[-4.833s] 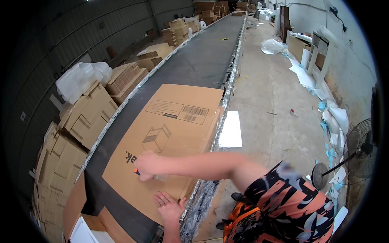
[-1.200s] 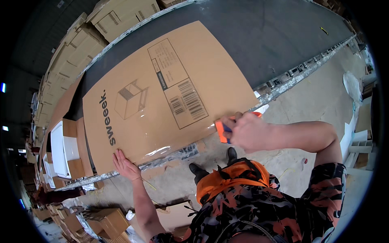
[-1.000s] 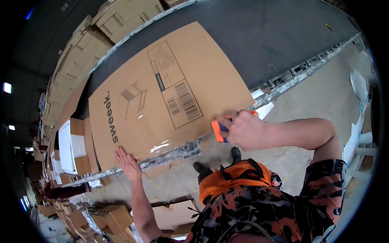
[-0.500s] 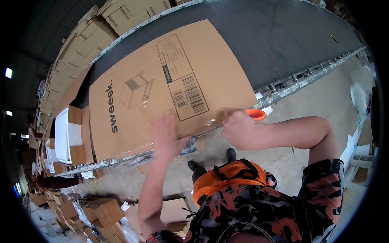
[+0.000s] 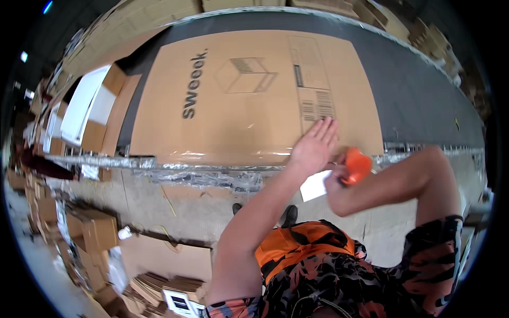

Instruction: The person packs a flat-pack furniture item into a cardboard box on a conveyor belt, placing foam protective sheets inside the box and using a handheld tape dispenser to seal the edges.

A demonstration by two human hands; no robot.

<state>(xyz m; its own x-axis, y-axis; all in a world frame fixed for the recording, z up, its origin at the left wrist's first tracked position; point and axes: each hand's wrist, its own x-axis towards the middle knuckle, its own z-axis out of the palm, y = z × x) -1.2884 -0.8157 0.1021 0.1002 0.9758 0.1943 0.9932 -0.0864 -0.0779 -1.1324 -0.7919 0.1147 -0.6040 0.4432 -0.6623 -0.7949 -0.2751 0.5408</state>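
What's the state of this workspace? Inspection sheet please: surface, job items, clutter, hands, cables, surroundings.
Surface: dark conveyor belt, running left to right.
Job items: large brown carton lying on the belt, shiny strip along its near edge; orange handheld tool at the near right.
Clutter: open cartons with white contents at left; small yellow item far right on the belt.
Hands: left hand over the carton by the barcode, fingers extended; right hand gripping the orange tool.
Cables: nothing seen.
Surroundings: concrete floor, flattened cardboard, another person at far left.
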